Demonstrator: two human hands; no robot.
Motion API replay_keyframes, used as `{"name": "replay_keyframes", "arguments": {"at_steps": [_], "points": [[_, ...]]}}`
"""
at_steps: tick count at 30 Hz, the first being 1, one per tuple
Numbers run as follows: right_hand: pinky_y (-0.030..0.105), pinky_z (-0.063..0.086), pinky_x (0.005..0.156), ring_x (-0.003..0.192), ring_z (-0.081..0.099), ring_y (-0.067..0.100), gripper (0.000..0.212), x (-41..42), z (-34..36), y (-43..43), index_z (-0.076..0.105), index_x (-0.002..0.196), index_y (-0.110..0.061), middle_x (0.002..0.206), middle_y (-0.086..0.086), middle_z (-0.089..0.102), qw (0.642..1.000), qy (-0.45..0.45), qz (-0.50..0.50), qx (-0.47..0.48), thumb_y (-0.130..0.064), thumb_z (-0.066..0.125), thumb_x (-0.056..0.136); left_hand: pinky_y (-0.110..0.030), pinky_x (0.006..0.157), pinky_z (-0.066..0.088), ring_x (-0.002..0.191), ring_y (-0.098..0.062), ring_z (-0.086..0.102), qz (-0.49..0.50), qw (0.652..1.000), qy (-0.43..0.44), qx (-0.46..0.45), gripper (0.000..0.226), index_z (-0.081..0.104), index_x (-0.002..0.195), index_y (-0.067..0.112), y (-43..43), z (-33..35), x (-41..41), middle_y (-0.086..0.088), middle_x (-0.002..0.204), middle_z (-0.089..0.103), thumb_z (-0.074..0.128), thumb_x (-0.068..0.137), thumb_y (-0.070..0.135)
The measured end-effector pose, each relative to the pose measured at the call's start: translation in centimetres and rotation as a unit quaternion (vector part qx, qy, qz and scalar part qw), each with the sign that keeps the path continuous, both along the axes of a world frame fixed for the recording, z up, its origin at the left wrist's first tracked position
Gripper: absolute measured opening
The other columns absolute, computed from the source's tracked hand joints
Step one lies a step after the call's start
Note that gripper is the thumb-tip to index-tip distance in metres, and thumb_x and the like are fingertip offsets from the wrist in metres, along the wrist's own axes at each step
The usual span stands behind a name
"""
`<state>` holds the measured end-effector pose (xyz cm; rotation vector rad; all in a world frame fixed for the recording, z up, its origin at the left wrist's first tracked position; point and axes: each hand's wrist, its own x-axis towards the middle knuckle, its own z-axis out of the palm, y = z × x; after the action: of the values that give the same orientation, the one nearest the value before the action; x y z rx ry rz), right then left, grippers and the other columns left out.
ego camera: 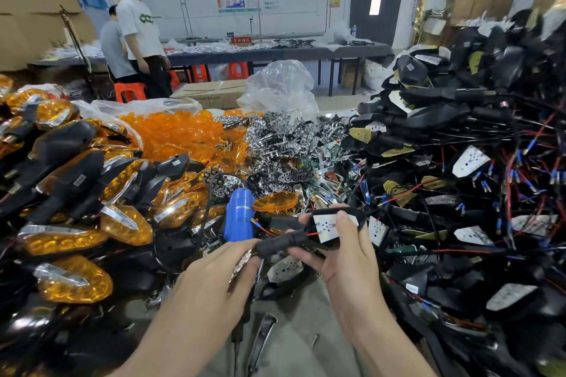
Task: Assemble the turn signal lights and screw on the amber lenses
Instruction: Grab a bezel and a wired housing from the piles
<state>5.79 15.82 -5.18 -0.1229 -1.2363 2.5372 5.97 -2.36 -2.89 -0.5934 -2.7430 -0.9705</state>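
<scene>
Head-worn camera view over a crowded workbench. At far left lies a heap of finished turn signals (76, 193), black bodies with amber fronts. Beyond it sits a mound of loose amber lenses (177, 135), then a heap of chrome reflectors (284, 144). A blue electric screwdriver (240, 214) lies near the centre, with a single amber lens (277, 200) just beside it.

In the foreground, the left hand (214, 281) has its fingers curled and appears to pinch a chrome reflector (242, 263), its fingertips touching the stem of a black housing (281, 242). The right hand (343, 251) grips that housing's wide end, thumb across its white LED board (325, 227). The housing's long axis runs from the stem at lower left up to the head at right. Its open face is therefore nearer the right hand, and the reflector probably has to travel rightward to reach it.

At right rises a tangle of bare wired housings (459, 162).
</scene>
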Motion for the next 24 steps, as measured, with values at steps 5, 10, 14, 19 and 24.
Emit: {"name": "replay_keyframes", "arguments": {"at_steps": [5,10,14,19,24], "points": [[0.034,0.061,0.061,0.082,0.076,0.028,0.031,-0.05,0.23,-0.11,0.049,0.132,-0.006,0.093,0.016,0.075,1.0,-0.007,0.004,-0.03,-0.025,0.039,0.109,-0.02,0.062,0.049,0.071,0.001,0.063,-0.032,0.999,-0.024,0.028,0.039,0.041,0.121,0.069,-0.06,-0.18,0.03,0.032,0.083,0.061,0.05,0.095,0.041],[0.032,0.06,0.059,0.08,0.075,0.029,0.03,-0.1,0.41,-0.06,0.051,0.127,-0.004,0.094,0.018,0.075,0.998,-0.014,0.011,-0.061,-0.026,0.041,0.109,-0.011,0.066,0.044,0.077,0.004,0.058,-0.057,0.997,0.003,0.053,0.039,0.04,0.123,0.065,0.18,0.01,0.17,0.038,0.103,0.053,0.049,0.086,0.056],[0.032,0.06,0.058,0.08,0.075,0.031,0.025,-0.1,0.42,-0.16,0.051,0.125,-0.009,0.094,0.019,0.075,0.997,-0.02,0.011,-0.07,-0.025,0.041,0.108,-0.008,0.07,0.042,0.083,0.008,0.057,-0.037,0.996,0.03,0.074,0.031,0.049,0.108,0.061,0.45,-0.13,0.11,0.045,0.107,0.05,0.042,0.079,0.067],[0.034,0.06,0.059,0.084,0.075,0.033,0.023,0.03,0.47,-0.28,0.051,0.125,-0.012,0.096,0.02,0.075,0.998,-0.017,0.009,-0.068,-0.025,0.042,0.108,-0.01,0.065,0.044,0.078,0.006,0.058,-0.03,0.995,0.056,0.079,0.023,0.053,0.104,0.059,0.66,-0.31,0.11,0.037,0.098,0.057,0.046,0.081,0.061],[0.034,0.061,0.061,0.085,0.075,0.034,0.031,0.13,0.52,-0.03,0.048,0.132,-0.007,0.096,0.019,0.075,0.999,-0.008,0.005,-0.05,-0.025,0.039,0.109,-0.021,0.065,0.048,0.084,-0.005,0.06,-0.016,0.995,0.095,0.029,0.03,0.047,0.118,0.052,0.81,-0.17,0.01,0.024,0.105,0.06,0.045,0.09,0.062]]}}
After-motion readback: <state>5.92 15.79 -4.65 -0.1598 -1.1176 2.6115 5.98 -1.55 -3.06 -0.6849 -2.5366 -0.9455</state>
